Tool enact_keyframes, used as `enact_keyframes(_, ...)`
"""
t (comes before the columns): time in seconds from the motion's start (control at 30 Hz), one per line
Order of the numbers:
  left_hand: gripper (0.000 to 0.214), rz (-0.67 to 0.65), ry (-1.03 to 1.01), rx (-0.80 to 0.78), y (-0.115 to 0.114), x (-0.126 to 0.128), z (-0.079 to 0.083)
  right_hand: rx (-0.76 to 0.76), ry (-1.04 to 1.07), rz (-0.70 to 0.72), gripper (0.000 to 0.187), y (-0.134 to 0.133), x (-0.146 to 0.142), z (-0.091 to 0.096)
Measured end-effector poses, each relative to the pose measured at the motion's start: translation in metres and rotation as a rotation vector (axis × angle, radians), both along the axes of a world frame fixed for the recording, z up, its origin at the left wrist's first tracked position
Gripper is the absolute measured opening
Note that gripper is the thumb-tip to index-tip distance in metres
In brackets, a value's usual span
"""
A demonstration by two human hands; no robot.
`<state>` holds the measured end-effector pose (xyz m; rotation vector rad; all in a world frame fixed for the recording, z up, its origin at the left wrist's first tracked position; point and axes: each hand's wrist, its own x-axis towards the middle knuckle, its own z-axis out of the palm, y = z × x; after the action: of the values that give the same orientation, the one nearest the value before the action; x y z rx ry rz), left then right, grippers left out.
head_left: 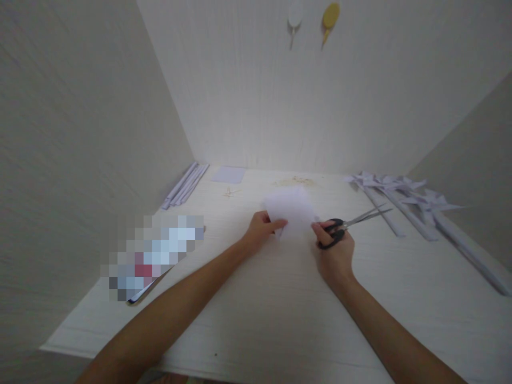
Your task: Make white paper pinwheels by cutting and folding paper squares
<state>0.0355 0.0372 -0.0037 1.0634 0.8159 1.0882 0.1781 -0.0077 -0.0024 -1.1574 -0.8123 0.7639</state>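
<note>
A pale sheet of paper (294, 210) is held up over the middle of the table. At its left edge, my left hand (262, 229) pinches it, thumb on the near face. My right hand (336, 253) has black-handled scissors (334, 234) hooked in it, their blades pointing away to the right and slightly parted. The thumb and fingertip of that hand also touch the paper's lower right corner. The paper looks slightly blurred.
Rolled paper sticks (186, 186) lie at the back left beside a flat paper square (229, 174). Several paper pinwheels (432, 202) on sticks lie on the right. Thin scraps (298, 181) are at the back. A pixelated device (160, 261) lies left. Two hooks (330, 16) hang on the wall.
</note>
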Motion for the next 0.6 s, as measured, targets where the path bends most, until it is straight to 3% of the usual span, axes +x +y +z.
enact_keyframes(0.13,0.030,-0.054,0.142,0.105,-0.009,0.001,0.007,-0.002,0.084,-0.058,0.024,0.003,0.001,-0.001)
enact_keyframes(0.27,0.037,-0.019,0.175,0.116,-0.013,0.003,0.012,-0.047,0.045,-0.028,0.024,0.001,0.001,0.002)
enact_keyframes(0.43,0.024,0.159,0.195,0.064,-0.009,0.008,0.010,-0.147,-0.245,0.233,0.025,-0.007,-0.005,0.010)
enact_keyframes(0.53,0.019,0.255,0.202,0.063,-0.007,0.009,0.010,-0.148,-0.257,0.366,0.028,-0.010,-0.009,0.011)
enact_keyframes(0.6,0.016,0.278,0.203,0.068,-0.007,0.010,0.011,-0.134,-0.235,0.384,0.028,-0.011,-0.010,0.009)
